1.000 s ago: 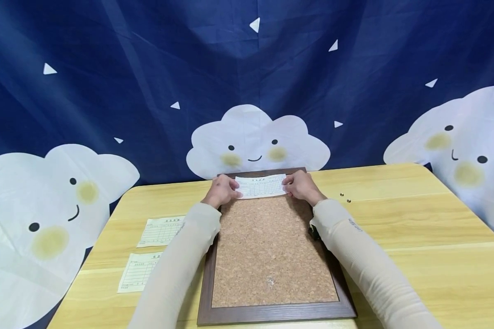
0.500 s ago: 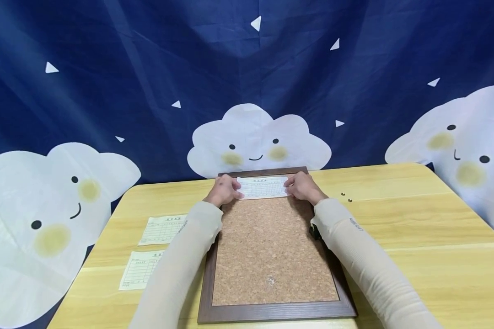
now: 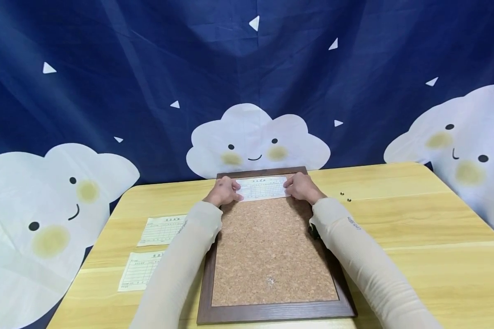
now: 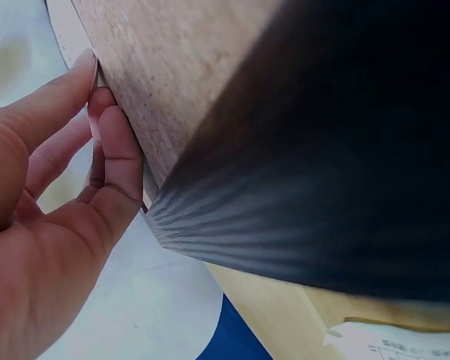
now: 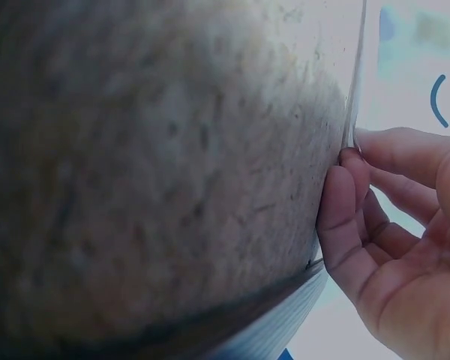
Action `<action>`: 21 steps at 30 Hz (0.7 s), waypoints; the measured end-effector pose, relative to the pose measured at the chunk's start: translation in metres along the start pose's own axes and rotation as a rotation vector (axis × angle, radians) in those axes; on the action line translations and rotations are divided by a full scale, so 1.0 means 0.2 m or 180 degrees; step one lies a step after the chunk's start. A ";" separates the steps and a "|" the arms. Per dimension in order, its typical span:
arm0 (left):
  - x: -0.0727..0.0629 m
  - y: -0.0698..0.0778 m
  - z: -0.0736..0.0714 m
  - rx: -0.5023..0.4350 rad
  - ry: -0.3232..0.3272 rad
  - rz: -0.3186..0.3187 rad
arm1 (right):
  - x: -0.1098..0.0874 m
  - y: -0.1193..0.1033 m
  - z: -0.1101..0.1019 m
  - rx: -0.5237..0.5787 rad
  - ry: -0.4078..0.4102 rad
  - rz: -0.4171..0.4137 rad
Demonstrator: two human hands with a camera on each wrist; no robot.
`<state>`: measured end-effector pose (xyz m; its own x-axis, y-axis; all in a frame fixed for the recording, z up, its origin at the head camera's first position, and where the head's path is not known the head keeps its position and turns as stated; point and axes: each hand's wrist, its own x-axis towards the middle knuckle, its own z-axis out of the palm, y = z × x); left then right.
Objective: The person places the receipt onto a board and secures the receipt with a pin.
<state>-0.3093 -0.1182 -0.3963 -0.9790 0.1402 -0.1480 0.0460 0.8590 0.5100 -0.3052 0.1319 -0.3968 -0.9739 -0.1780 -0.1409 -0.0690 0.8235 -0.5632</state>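
Note:
A white printed form slip (image 3: 261, 188) lies across the top of a cork board (image 3: 271, 251) with a dark brown wooden frame. My left hand (image 3: 224, 191) pinches the slip's left end between thumb and fingers. At the other end my right hand (image 3: 301, 187) pinches its right edge the same way. In the left wrist view, the left hand (image 4: 67, 180) has its thumb and fingertips on the paper's edge, close over the cork. The right wrist view shows the right hand (image 5: 397, 225) with curled fingers against the cork surface, the thin paper between thumb and finger.
Two more printed slips, an upper slip (image 3: 158, 230) and a lower slip (image 3: 137, 272), lie on the wooden table (image 3: 428, 219) left of the board. Two small metallic pins (image 3: 342, 193) sit on the right. A navy curtain (image 3: 247, 68) with cloud prints hangs behind.
The slip has settled flatter and slightly lower on the board, its curved edge now straighter. Both hands keep their hold on its ends and have barely moved.

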 end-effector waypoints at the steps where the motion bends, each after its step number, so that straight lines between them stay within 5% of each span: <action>1: 0.00 0.00 0.00 -0.0005 0.0002 -0.0003 | 0.00 0.00 0.00 -0.0007 -0.0001 -0.0006; 21: 0.00 0.00 0.00 -0.0063 -0.0067 -0.0090 | 0.00 0.00 0.00 0.0034 -0.0041 0.0042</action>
<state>-0.3090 -0.1180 -0.3950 -0.9754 0.1267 -0.1802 0.0143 0.8528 0.5221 -0.3040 0.1314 -0.3973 -0.9718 -0.1741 -0.1587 -0.0539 0.8199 -0.5699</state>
